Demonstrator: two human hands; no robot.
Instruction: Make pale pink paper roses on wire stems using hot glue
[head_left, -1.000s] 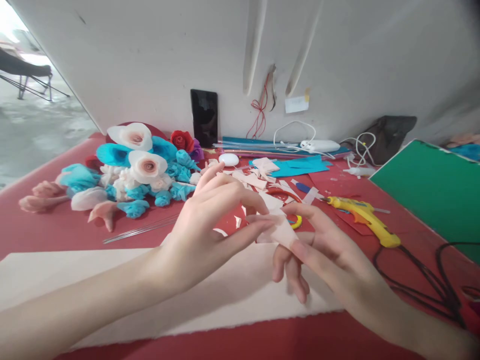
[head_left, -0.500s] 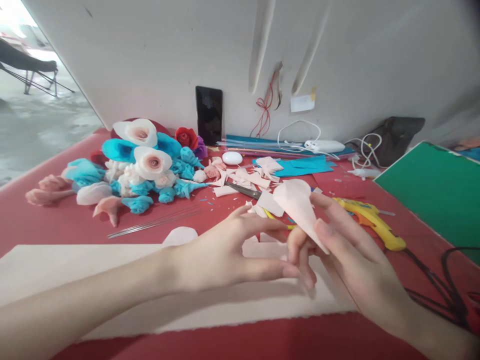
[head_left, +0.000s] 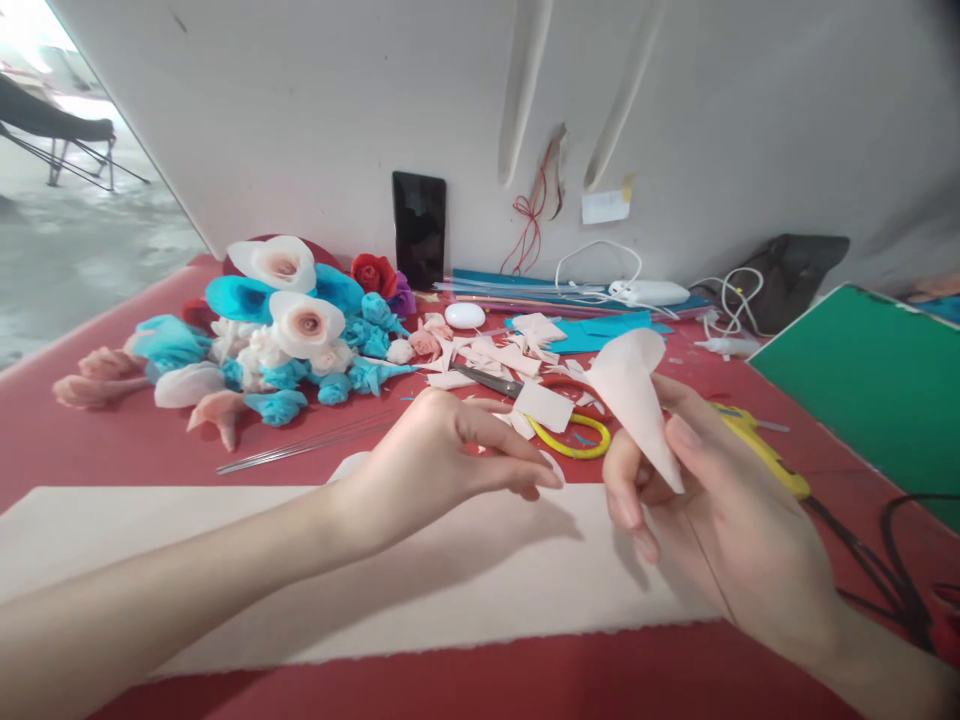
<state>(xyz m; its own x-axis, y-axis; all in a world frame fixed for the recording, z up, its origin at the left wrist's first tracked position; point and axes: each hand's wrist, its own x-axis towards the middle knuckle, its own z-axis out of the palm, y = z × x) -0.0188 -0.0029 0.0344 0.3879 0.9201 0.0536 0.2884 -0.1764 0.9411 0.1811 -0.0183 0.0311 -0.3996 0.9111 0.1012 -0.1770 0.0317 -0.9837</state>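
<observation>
My right hand (head_left: 720, 510) pinches a rolled pale pink paper cone (head_left: 637, 400) between thumb and fingers, its wide flared end up and its point down. A thin dark wire-like line (head_left: 707, 565) runs down across the palm from below the cone. To the left, my left hand (head_left: 442, 455) is closed, thumb and fingertips together at a pale paper petal (head_left: 553, 465), of which only a curved edge shows. Under both hands lies a long strip of pale paper (head_left: 420, 610). Another pale petal (head_left: 350, 466) is partly hidden behind the left wrist.
Yellow-handled scissors (head_left: 574, 445) lie among paper scraps (head_left: 499, 355). Paper flowers (head_left: 300, 325) pile up at the left, with thin metal wires (head_left: 300, 443) before them. A phone (head_left: 419, 230) leans on the wall. A yellow glue gun (head_left: 765, 455) and a green board (head_left: 870, 380) are at right.
My left hand has drawn back left from the cone, and its fingers have closed at a petal. My right hand has moved slightly right with the cone, uncovering the scissors' handles.
</observation>
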